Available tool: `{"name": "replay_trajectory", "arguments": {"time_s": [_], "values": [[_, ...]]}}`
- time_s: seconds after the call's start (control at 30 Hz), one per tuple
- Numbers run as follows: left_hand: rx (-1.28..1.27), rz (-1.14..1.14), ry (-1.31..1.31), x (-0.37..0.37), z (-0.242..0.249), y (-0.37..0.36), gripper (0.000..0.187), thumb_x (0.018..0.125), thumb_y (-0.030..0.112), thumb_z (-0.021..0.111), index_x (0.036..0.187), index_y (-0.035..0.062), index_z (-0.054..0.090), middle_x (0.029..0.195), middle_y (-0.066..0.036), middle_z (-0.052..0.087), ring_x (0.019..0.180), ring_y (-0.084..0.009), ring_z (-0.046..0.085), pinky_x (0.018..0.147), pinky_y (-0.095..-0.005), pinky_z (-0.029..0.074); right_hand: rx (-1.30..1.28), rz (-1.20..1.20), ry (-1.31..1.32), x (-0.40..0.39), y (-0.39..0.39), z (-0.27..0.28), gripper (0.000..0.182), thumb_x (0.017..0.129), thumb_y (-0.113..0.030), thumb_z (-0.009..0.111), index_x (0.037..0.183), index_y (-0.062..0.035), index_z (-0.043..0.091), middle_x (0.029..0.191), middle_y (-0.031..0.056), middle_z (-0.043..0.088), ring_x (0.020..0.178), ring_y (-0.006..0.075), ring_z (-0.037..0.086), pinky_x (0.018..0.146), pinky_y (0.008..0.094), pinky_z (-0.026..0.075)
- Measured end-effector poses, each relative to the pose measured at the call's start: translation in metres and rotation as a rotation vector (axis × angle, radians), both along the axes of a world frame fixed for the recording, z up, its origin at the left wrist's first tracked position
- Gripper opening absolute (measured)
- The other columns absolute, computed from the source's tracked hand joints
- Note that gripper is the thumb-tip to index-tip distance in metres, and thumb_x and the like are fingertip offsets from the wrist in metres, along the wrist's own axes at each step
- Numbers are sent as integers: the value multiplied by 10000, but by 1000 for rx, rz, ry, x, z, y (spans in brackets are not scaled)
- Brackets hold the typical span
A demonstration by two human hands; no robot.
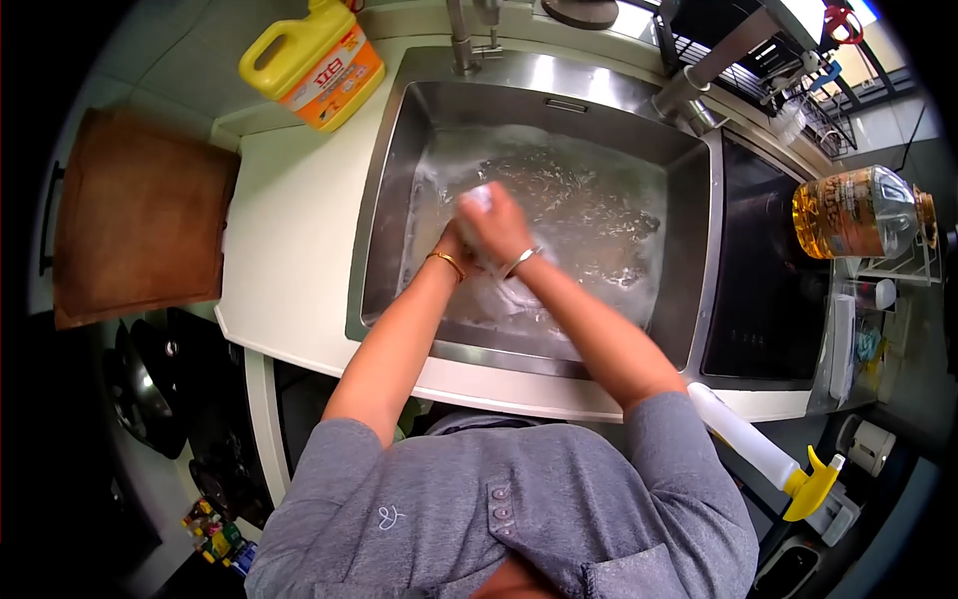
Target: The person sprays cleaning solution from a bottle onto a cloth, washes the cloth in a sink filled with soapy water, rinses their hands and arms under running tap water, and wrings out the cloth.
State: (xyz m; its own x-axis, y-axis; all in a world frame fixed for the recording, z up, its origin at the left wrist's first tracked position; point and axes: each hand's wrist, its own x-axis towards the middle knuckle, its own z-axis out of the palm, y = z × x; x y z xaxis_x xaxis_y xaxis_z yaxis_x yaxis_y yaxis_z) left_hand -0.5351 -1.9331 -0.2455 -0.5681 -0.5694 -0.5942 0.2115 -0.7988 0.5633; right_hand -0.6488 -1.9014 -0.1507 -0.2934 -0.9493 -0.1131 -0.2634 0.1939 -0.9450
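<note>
Over the stainless steel sink [394, 200], my two hands are pressed together around a wet white cloth [507, 297]. Its lower part hangs down below my wrists toward the water, and a white bit shows at the top of my fingers. My right hand [501, 222] is closed on the cloth, slightly smeared by motion. To its left, my left hand [454, 243] grips the same cloth, its fingers mostly hidden behind the right hand. Cloudy, rippling water [589, 215] with foam fills the sink's bottom.
A yellow detergent jug [324, 75] stands on the white counter [289, 230] at left, near a wooden board [145, 220]. The faucet [461, 40] rises behind the sink. Right are a black cooktop [763, 270], an oil bottle [853, 213] and a spray bottle [748, 439].
</note>
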Motion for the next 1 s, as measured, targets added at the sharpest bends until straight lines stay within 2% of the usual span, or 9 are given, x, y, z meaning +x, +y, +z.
{"name": "replay_trajectory", "arguments": {"time_s": [0.1,0.2,0.33,0.5,0.57,0.6,0.73,0.83,1.0], "values": [[-405,-56,648,8,-7,-2,302,918,355,433,1094,128,527,989,-43,563,927,-188,551,855,-317,448,-202,72,297,0,9,-16,325,843,-359,566,908,-44,520,775,193,608,701,355,593,637,438,449],[310,140,107,-1,39,3,289,881,271,521,1124,116,536,1035,-70,583,975,-186,569,908,-334,448,-317,171,707,-47,12,-89,326,858,-382,537,928,-64,521,748,185,609,686,368,605,640,479,457],[87,-241,-191,32,88,0,551,843,275,618,1332,152,398,1321,-125,419,1220,-332,399,940,-580,387,267,-348,898,-132,25,-116,405,861,-424,497,994,-46,555,888,218,625,834,363,612,743,469,483],[251,-117,-297,30,55,-20,987,727,519,698,1454,205,109,1492,-191,-1,1355,-433,-18,927,-729,226,130,-66,279,-53,-2,-70,451,797,-401,565,985,8,589,960,241,620,888,414,581,769,447,475],[-108,-104,-229,14,55,-18,702,815,482,583,1340,163,245,1361,-140,213,1272,-293,201,967,-536,318,-52,41,-21,2,6,-2,282,823,-268,601,1004,-53,584,856,89,640,790,153,579,702,331,462],[-487,-106,-130,13,49,-9,479,873,424,512,1232,141,368,1239,-95,370,1174,-228,348,943,-440,371,-143,106,-113,18,14,37,281,822,-258,604,1001,-42,588,838,115,640,752,213,602,697,332,462],[107,71,190,-9,65,-8,277,901,283,487,1115,109,517,1040,-36,566,983,-198,536,916,-393,425,-654,160,657,-17,12,-26,217,851,-221,552,955,-34,588,861,163,641,713,350,606,660,402,505],[224,38,-146,20,75,-13,251,827,191,593,1060,106,555,1030,-73,577,970,-258,549,915,-587,394,433,-29,821,-116,17,-64,331,910,-361,461,926,-58,596,912,192,647,810,343,637,676,446,509],[168,-154,-553,59,36,-28,246,759,159,677,990,145,593,1001,-40,570,946,-241,530,886,-637,390,657,-411,602,-182,37,-99,597,795,-542,530,1039,-3,604,994,229,637,973,377,605,821,433,482]]}}
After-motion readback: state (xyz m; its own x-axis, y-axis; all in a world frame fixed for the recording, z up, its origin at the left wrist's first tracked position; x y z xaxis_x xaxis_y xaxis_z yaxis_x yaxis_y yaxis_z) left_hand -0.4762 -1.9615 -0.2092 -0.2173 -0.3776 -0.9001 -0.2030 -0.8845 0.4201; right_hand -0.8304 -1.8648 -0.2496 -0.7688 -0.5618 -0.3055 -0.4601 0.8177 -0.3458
